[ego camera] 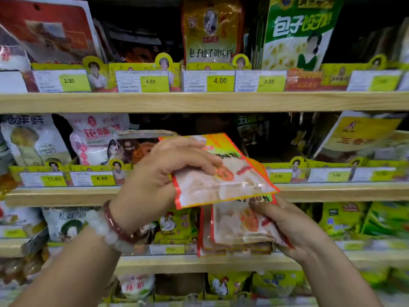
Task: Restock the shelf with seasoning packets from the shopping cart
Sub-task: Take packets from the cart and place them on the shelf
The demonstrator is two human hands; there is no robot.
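A grocery shop — wooden shelves above, level with and below the hands, packed with seasoning packets, each row fronted by yellow price tags — 2.00, 4.50, 4.00, 3.00.

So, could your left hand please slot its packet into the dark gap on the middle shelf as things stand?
Probably yes: the left hand grips one packet right before the dark gap, with nothing between. The right hand holds the stack lower.
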